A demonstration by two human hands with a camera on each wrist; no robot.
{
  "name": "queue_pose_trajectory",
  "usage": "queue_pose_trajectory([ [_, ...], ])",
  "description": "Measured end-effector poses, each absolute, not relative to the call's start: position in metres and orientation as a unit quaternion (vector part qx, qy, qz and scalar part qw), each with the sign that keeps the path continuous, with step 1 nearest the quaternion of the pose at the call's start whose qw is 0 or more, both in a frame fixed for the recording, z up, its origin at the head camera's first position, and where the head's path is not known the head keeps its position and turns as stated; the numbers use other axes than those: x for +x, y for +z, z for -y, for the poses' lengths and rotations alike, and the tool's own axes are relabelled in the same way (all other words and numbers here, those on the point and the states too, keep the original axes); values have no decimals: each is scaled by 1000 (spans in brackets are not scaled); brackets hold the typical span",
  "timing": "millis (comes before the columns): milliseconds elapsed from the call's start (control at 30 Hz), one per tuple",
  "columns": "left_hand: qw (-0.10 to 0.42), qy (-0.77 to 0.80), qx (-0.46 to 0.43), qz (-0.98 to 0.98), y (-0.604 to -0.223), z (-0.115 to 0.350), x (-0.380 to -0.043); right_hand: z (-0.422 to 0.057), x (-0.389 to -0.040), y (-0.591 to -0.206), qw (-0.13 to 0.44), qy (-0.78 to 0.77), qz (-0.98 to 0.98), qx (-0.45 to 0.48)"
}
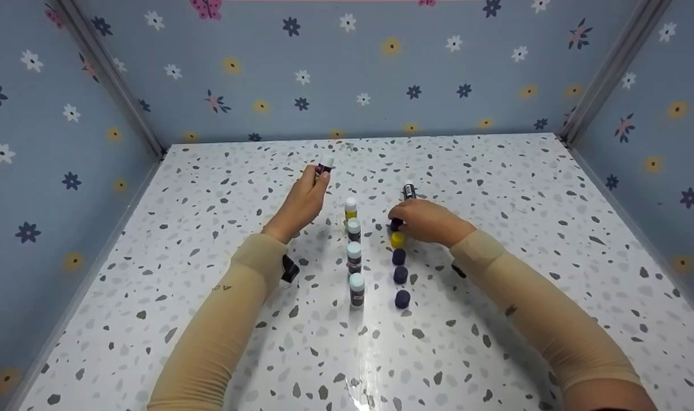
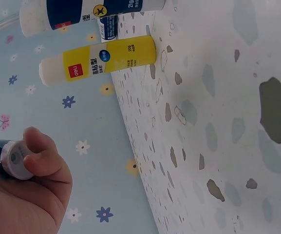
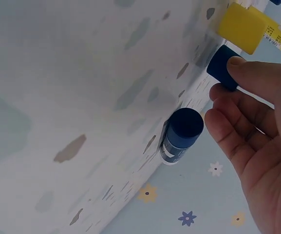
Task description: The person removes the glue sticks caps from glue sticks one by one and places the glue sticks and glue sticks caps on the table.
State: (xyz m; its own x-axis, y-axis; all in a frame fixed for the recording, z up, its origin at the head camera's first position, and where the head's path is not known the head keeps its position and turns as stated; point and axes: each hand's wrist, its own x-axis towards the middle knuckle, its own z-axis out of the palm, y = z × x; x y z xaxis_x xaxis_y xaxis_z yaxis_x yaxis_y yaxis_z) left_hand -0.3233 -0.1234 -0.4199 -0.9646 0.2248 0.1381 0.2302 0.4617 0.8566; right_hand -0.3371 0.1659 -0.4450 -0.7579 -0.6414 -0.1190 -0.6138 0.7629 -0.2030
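My left hand [image 1: 302, 205] grips a glue stick [image 1: 325, 167] with a dark label, raised beyond the left row, its white end showing past the fingers. My right hand [image 1: 428, 221] pinches a dark blue cap [image 3: 223, 67] between thumb and fingers, just behind the yellow cap [image 1: 397, 240]. Close beyond that hand is another glue stick [image 1: 409, 192] with a barcode label; in the right wrist view its blue cap [image 3: 185, 124] faces the camera. Between the hands, a yellow glue stick [image 2: 101, 59] and several dark blue ones [image 1: 354, 257] stand in a row, white ends up.
Several dark blue caps [image 1: 400, 274] line up in front of the yellow one, to the right of the glue stick row. The speckled white tabletop [image 1: 209, 319] meets blue flowered panels [image 1: 324, 68] at the back and both sides.
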Motion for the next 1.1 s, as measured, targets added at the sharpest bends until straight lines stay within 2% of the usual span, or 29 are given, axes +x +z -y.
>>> queue_pose_trajectory([
  [300,1,-511,-136,849,-421,122,-324,-168,-337,-445,89,-76,-933,-341],
  [533,9,-506,-126,854,-420,120,-327,-170,-339,-446,63,-80,-919,-381],
  [933,66,-505,-114,853,-414,116,-337,-170,-341,-447,66,-73,-917,-386],
  [1100,65,-519,-125,843,-414,116,-342,-170,-342,-446,73,-73,-920,-378],
])
